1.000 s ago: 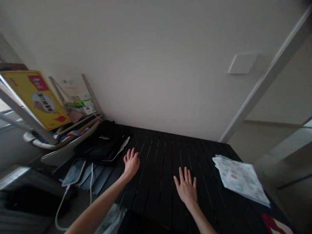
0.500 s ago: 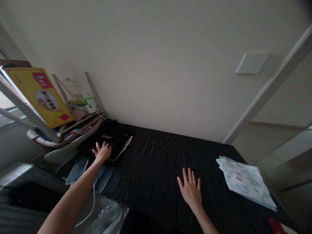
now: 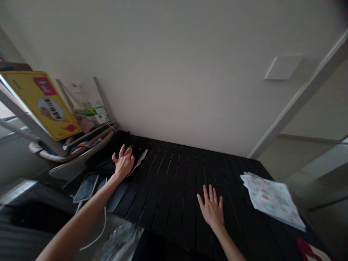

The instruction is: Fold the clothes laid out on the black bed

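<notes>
My left hand [image 3: 124, 162] is over a black cloth bag [image 3: 104, 157] at the table's far left corner. Its fingers are spread and it seems to touch the bag, hiding part of the front print. A whitish strip shows along the bag's right edge. My right hand [image 3: 212, 209] lies flat with fingers apart on the black slatted table [image 3: 174, 188], with nothing in it. Near my left forearm is a phone [image 3: 86, 187], with a white cable [image 3: 103, 228] running below it.
A folded patterned plastic packet [image 3: 272, 199] lies on the right of the table, above a red-and-white item [image 3: 311, 250]. A chair-like frame at left holds a yellow printed board [image 3: 45, 108] and boxes [image 3: 96, 110]. Clear plastic [image 3: 121, 241] lies at the front left. A wall [image 3: 190, 72] stands behind.
My left hand has moved to the right across the black bag, covering the print that showed before. My right hand stays nearly in place. The view has shifted slightly.
</notes>
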Tool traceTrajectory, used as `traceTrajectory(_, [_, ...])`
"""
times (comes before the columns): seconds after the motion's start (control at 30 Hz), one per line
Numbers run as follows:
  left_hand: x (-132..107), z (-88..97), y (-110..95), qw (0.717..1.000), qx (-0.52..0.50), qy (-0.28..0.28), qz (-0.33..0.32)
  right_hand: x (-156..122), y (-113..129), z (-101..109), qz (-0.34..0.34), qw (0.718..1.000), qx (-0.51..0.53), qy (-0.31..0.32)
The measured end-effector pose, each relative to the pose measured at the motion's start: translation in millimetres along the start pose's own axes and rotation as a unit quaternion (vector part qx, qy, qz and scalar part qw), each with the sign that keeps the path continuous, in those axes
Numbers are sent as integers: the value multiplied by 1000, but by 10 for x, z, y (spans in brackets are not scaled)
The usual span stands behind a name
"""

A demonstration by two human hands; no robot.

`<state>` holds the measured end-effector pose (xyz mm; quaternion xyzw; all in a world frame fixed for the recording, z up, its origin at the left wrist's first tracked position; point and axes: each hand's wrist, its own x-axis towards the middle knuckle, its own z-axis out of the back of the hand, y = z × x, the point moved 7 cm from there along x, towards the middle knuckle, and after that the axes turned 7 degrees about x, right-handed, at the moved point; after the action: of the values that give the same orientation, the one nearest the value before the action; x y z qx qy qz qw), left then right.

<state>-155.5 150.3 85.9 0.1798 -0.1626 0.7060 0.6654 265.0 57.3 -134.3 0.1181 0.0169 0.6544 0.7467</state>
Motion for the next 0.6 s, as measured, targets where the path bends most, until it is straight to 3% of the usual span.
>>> traceTrajectory(0.1, [-60, 437, -463, 994, -69, -54, -68, 1, 3, 4, 1, 1000, 1, 6])
traceTrajectory(0.23, [-116, 997, -925, 979, -154, -81, -104, 4, 10, 22, 3, 1000, 4, 10])
traceTrajectory(0.33, [-120, 1213, -1137, 969, -205, -75, -117, 5, 16, 43, 1, 1000, 8, 13])
traceTrajectory(0.43, [-70, 1090, -1264, 968, -228, -28, -100, -3, 25, 72, 6, 1000, 9, 12])
traceTrajectory(0.5, [-33, 776, -1328, 972, -215, 52, -72, -12, 21, 91, 8, 1000, 8, 7])
traceTrajectory(0.6, [-81, 151, -1396, 967, -173, 187, -29, -22, 20, 94, 19, 1000, 11, 5])
